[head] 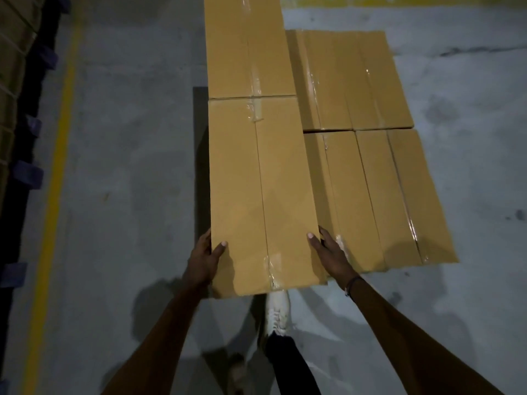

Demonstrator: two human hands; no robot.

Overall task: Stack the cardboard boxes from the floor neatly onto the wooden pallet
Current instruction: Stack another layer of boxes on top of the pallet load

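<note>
I hold a long taped cardboard box by its near end. My left hand grips its left side, thumb on top. My right hand grips its right side, thumb on top. The box sits level with a second upper box beyond it, end to end. To the right, lower down, lies a layer of several similar boxes, with more of them farther back. A dark pallet edge shows left of the held box; the rest of the pallet is hidden.
Grey concrete floor surrounds the stack. A yellow floor line runs along the left, with dark pallets and wrapped goods beyond it. My white shoe stands just under the box's near end.
</note>
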